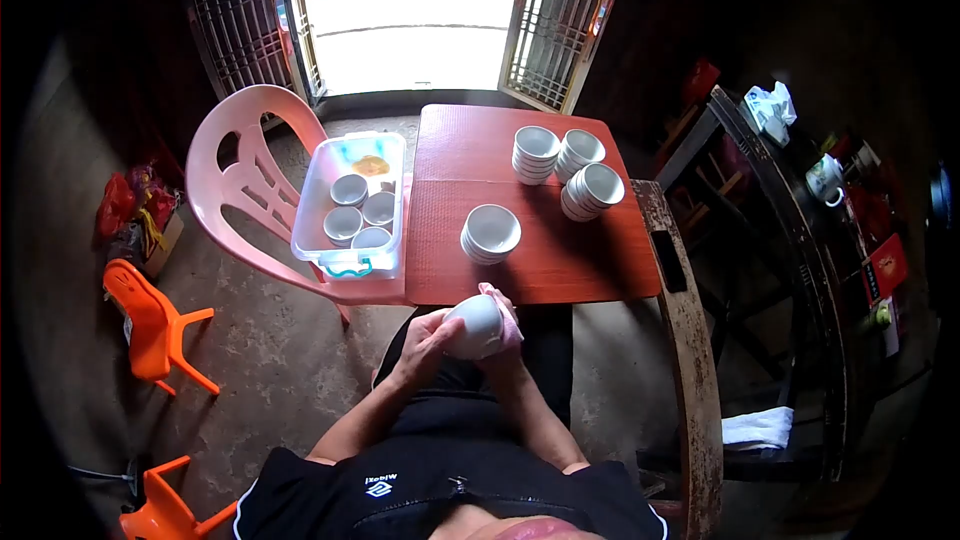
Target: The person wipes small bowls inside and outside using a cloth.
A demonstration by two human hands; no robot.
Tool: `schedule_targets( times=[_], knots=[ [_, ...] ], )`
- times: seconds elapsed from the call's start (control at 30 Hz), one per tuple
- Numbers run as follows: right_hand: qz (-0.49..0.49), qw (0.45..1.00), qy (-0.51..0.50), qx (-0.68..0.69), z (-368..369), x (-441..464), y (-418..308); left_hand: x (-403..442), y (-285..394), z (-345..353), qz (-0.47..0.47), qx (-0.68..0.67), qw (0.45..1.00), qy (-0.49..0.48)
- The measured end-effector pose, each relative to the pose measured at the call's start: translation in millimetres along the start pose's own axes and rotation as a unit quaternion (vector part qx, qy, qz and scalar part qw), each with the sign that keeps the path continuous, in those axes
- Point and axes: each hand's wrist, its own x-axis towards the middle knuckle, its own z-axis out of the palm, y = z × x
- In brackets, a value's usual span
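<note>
A white bowl (474,328) is held over my lap, just in front of the red table (440,230). My left hand (426,342) grips its left side, fingers closed on it. On the other side my right hand (507,338) presses a pink cloth (497,302) against the bowl. A short stack of white bowls (491,231) stands near the table's front edge. Farther back are three taller stacks: one (536,153), another (581,152) beside it, and a third (594,190) nearer the right edge. Several bowls (349,190) sit in a clear plastic bin (397,200) at the left.
The bin rests on a pink chair (225,140). Orange chairs (148,325) stand on the floor at the left. A wooden bench (690,380) with a dark phone (668,261) runs along the right, a white cloth (758,428) beyond it. An open doorway (415,40) is ahead.
</note>
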Motion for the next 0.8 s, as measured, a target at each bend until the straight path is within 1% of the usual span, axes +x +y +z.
schedule_targets(
  times=[0.07, 0.1, 0.13, 0.17, 0.2, 0.23, 0.27, 0.3, 0.33, 0.37, 0.4, 0.43, 0.47, 0.5, 0.53, 0.57, 0.6, 0.63, 0.67, 0.7, 0.73, 0.77, 0.8],
  knots=[
    [-0.004, 0.999, -0.042, 0.033, -2.8, -3.1, 16.7, 1.5, 16.4, -2.7, -0.056, 0.048, 0.995, -0.062],
    [0.174, 0.934, -0.181, 0.255, -8.8, 4.0, 24.5, 2.9, 23.9, -3.8, -0.085, 0.072, 0.989, -0.094],
    [0.390, 0.797, -0.238, 0.396, -16.3, 17.6, 27.5, 3.1, 26.7, -5.5, -0.136, 0.104, 0.980, -0.107],
    [0.388, 0.796, -0.297, 0.357, -22.2, 39.1, 16.8, 1.7, 24.5, -4.3, -0.144, 0.106, 0.976, -0.128],
    [0.349, 0.829, -0.361, 0.245, -34.6, 63.5, 0.0, 0.7, 20.5, -2.4, -0.152, 0.108, 0.971, -0.150],
    [0.322, 0.824, -0.389, 0.258, -35.8, 66.7, 3.9, -0.1, 16.4, -2.2, -0.160, 0.111, 0.966, -0.172],
    [0.406, 0.774, -0.332, 0.355, -33.5, 61.9, 5.8, 0.7, 12.5, -3.8, -0.168, 0.086, 0.968, -0.167],
    [0.480, 0.708, -0.268, 0.444, -29.4, 54.8, 10.4, -0.8, 13.2, -5.0, -0.184, 0.031, 0.970, -0.155],
    [0.511, 0.635, -0.203, 0.543, -26.9, 41.4, 15.1, -1.6, 15.1, -4.3, -0.176, 0.001, 0.974, -0.145],
    [0.539, 0.630, -0.116, 0.547, -25.4, 30.1, 11.0, -1.5, 15.6, -4.4, -0.168, -0.028, 0.976, -0.136],
    [0.483, 0.731, -0.069, 0.478, 1.9, -19.9, 32.9, -1.0, 9.2, -9.1, -0.155, -0.055, 0.979, -0.120],
    [0.445, 0.798, -0.039, 0.403, 1.2, -23.9, 27.7, 0.0, 4.1, -8.4, -0.137, -0.107, 0.979, -0.107],
    [0.380, 0.882, -0.064, 0.273, -1.8, -24.8, 29.2, 1.9, -1.8, -10.2, -0.144, -0.148, 0.974, -0.098],
    [0.325, 0.928, -0.098, 0.154, -3.3, -22.3, 34.5, 4.4, -7.9, -13.1, -0.153, -0.187, 0.967, -0.088],
    [0.288, 0.945, -0.126, 0.091, -3.4, -12.8, 39.7, 5.5, -15.1, -14.1, -0.154, -0.216, 0.961, -0.077],
    [0.275, 0.930, -0.117, 0.215, -10.7, 8.4, 30.8, 6.7, -19.6, -14.1, -0.150, -0.252, 0.953, -0.080],
    [0.264, 0.897, -0.111, 0.336, -17.9, 29.4, 21.8, 8.5, -23.3, -13.5, -0.144, -0.289, 0.943, -0.081],
    [0.349, 0.676, -0.106, 0.640, -28.9, 55.9, 8.5, 8.8, -26.0, -13.1, -0.139, -0.328, 0.931, -0.081],
    [0.362, 0.713, -0.205, 0.565, -36.3, 62.4, 2.1, 5.7, -22.1, -11.9, -0.113, -0.337, 0.932, -0.066],
    [0.354, 0.739, -0.307, 0.483, -43.8, 68.9, -4.6, 4.6, -18.5, -14.4, -0.103, -0.366, 0.921, -0.085],
    [0.263, 0.826, -0.268, 0.420, -41.0, 66.0, -6.3, 3.1, -17.8, -19.7, -0.100, -0.403, 0.906, -0.082],
    [0.164, 0.896, -0.224, 0.347, -36.8, 62.8, -7.6, 2.9, -17.1, -23.2, -0.094, -0.439, 0.890, -0.079],
    [0.213, 0.889, -0.149, 0.376, -31.4, 50.5, -14.4, 2.9, -16.5, -25.4, -0.100, -0.444, 0.888, -0.057]
  ],
)
